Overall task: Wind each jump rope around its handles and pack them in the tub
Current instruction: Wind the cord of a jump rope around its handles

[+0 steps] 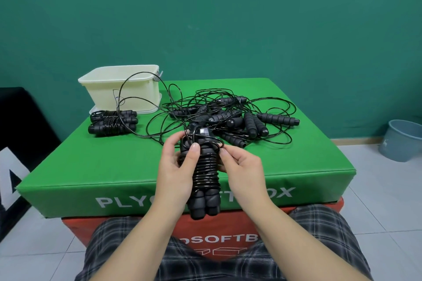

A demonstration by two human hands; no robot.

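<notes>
Beyond both hands, the green soft box [296, 162] carries the cream tub [127, 91] far left — loose ropes [228, 116] ahead. Left hand [177, 167] grips the wound jump rope [205, 173]; right hand [242, 166] pinches its cord end.

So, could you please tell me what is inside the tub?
Cannot tell: only the tub's outer wall and rim show, and its inside is hidden from this angle. Two wound ropes lie in front of it.

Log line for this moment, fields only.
stage: winding rope | left hand: grips wound bundle | right hand: pinches cord end | wound bundles beside tub | loose ropes remain
</notes>
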